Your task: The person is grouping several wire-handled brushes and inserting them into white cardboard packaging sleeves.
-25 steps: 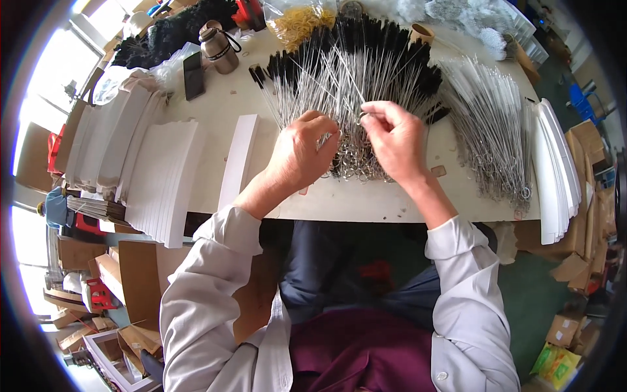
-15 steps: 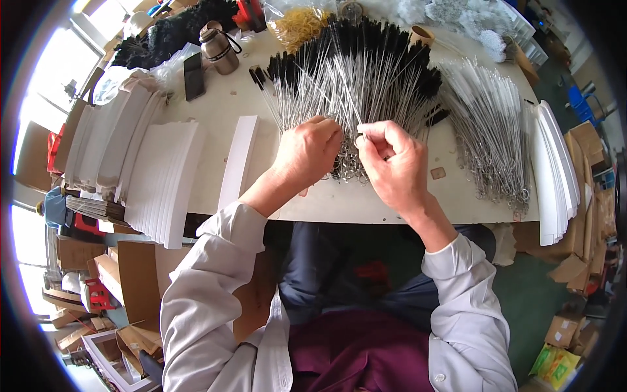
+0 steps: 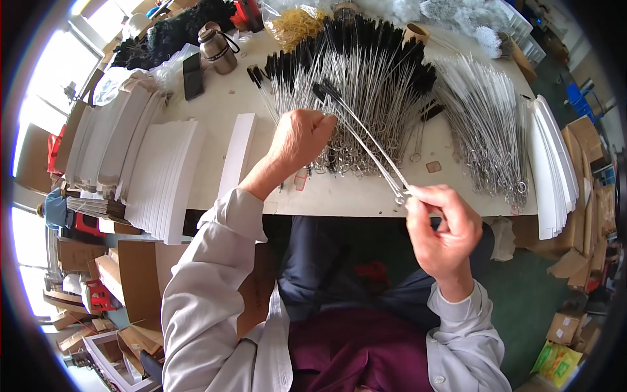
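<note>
My right hand (image 3: 445, 225) pinches the looped ends of a few wire brushes (image 3: 379, 151) between thumb and forefinger, just beyond the table's near edge. Their thin metal stems slant up and left to black bristle tips over the pile. My left hand (image 3: 302, 138) is closed at the near left side of a large heap of black-bristled wire brushes (image 3: 366, 72). Whatever its fingers hold is hidden. The heap lies fanned out, bristles far and ring ends toward me. To its right lies a second bundle of wire brushes with white bristles (image 3: 486, 117).
White folded card strips (image 3: 163, 173) are stacked at the left, with a single white strip (image 3: 237, 153) nearer the hands. A phone (image 3: 193, 76) and a steel flask (image 3: 218, 51) stand behind. More white strips (image 3: 554, 170) lie at the right edge. A bag of yellow pieces (image 3: 297, 27) sits at the back.
My right hand has moved right and toward me from the heap, drawing a few brushes out by their rings. My left hand has shifted slightly left and stays closed.
</note>
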A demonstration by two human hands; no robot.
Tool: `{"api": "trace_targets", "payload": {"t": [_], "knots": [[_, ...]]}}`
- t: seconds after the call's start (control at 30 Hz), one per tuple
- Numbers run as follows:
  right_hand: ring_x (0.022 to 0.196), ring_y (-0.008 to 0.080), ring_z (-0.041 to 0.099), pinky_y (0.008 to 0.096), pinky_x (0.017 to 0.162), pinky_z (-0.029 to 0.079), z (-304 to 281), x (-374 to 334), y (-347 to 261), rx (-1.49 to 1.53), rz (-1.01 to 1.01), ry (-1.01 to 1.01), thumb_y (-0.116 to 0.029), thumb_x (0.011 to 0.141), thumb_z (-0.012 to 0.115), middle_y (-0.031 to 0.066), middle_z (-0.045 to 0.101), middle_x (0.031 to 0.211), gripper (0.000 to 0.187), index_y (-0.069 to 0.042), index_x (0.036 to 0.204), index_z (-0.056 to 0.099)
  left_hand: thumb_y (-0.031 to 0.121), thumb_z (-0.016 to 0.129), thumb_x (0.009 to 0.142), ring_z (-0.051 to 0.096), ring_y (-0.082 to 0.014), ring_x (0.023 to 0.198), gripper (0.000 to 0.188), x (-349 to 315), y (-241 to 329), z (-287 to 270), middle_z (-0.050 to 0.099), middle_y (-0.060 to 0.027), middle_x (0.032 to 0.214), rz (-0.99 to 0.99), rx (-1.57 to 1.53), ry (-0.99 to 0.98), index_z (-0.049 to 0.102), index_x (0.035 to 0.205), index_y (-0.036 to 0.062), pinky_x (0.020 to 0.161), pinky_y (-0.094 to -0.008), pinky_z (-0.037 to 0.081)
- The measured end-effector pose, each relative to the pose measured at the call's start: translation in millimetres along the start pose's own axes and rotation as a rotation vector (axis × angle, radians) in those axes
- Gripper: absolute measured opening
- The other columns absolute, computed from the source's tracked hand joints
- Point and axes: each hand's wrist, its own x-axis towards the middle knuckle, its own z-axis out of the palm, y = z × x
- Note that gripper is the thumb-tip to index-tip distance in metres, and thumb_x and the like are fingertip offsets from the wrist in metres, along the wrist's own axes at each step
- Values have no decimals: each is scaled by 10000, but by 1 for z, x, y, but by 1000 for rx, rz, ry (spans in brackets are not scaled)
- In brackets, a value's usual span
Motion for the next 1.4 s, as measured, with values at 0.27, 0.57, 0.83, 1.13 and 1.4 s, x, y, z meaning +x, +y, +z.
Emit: {"api": "trace_targets", "payload": {"t": [0.27, 0.57, 0.83, 1.13, 1.4], "knots": [[674, 123, 652, 249, 597, 578, -46, -40, -18, 240, 170, 219, 112, 973, 583, 132, 681, 913, 161, 66, 1119, 636, 221, 648, 891, 639, -298, 527, 344, -5, 13, -2, 585, -202, 574, -26, 23, 62, 638, 699, -64, 588, -441, 517], [735, 172, 715, 274, 609, 614, -53, -81, -24, 356, 395, 159, 56, 993, 610, 157, 692, 907, 124, 53, 1116, 625, 524, 518, 1057, 736, -258, 807, 655, -94, 77, 18, 727, -232, 1000, -470, -1086, -574, 595, 1273, -90, 746, -371, 616], [780, 166, 726, 274, 671, 620, -70, -128, -31, 361, 531, 54, 75, 952, 653, 155, 710, 918, 136, 54, 1086, 646, 305, 452, 1119, 725, -290, 992, 381, -133, 104, 70, 719, -240, 1116, -477, -1515, -505, 615, 1228, -22, 891, -412, 590], [949, 117, 678, 288, 875, 540, -77, -128, 9, 286, 821, -29, -199, 1012, 686, 97, 739, 1029, 280, 52, 1135, 694, 213, 487, 1110, 692, -145, 826, 292, -147, 122, 85, 709, -76, 870, -200, -899, -800, 649, 1005, -7, 738, -289, 557], [888, 225, 732, 334, 844, 597, -43, -86, 45, 813, 867, 105, -252, 1065, 580, 173, 740, 976, 317, 50, 1069, 675, 288, 547, 1085, 732, -202, 878, 359, -139, 115, 94, 740, -136, 947, -365, -1042, -985, 684, 1119, -42, 824, -318, 587]]}}
